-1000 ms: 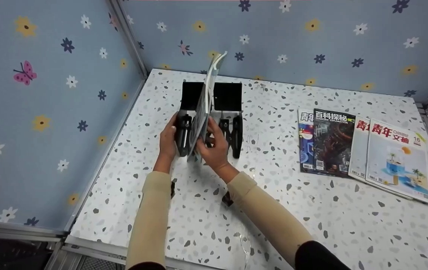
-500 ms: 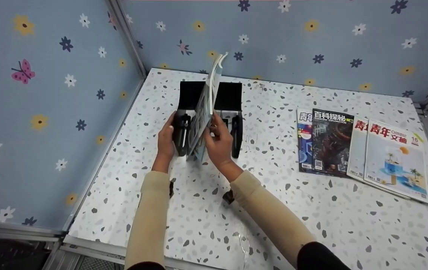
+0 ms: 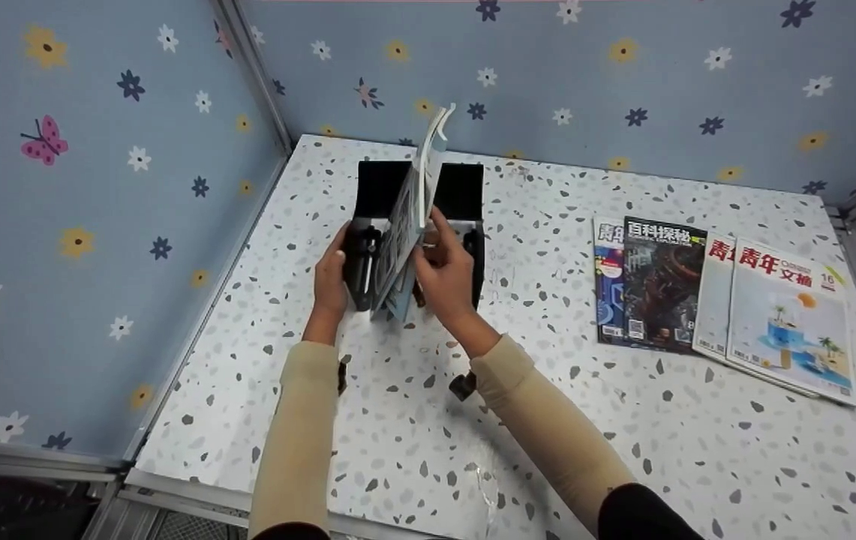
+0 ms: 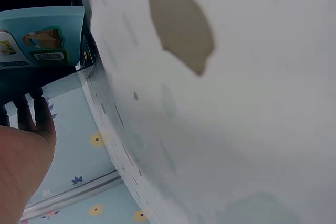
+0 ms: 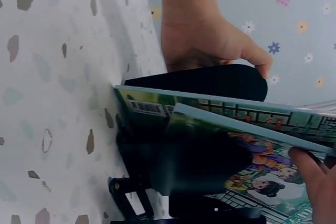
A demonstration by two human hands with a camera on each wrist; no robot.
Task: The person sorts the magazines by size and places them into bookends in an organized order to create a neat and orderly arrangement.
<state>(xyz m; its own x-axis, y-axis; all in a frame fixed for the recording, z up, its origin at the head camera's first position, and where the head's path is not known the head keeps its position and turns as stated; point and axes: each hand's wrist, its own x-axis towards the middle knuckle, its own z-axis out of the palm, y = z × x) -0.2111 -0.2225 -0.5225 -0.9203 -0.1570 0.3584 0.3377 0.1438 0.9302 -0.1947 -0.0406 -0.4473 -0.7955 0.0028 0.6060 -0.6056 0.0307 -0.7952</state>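
- Head view: magazines (image 3: 403, 229) stand near-upright in the black rack (image 3: 384, 189), leaning a little, tops well above it. Rack sits on the speckled table (image 3: 698, 450), toward the blue flowered wall (image 3: 563, 45).
- Head view, left hand (image 3: 329, 281): on the rack's outer left side, fingers fairly straight and touching it; nothing lifted.
- Head view, right hand (image 3: 448, 277): thumb and index bent and spread apart, both at the right face of the magazines. Can't tell if it actually grips.
- Head view, right side: fanned pile (image 3: 784, 322) lies flat on the table, well apart from the rack. Small black object (image 3: 463, 385) by the right sleeve (image 3: 548, 435); can't tell what it is.
- Left wrist view: left fingers reach the rack's dark wall. A light-blue cover (image 4: 44, 32) with a QR code shows inside.
- Right wrist view: two magazines visible, fanned slightly apart, beside the end panel (image 5: 226, 80). Left hand is at that panel, one digit touching its edge. Right thumb is on the nearer magazine's illustrated front.
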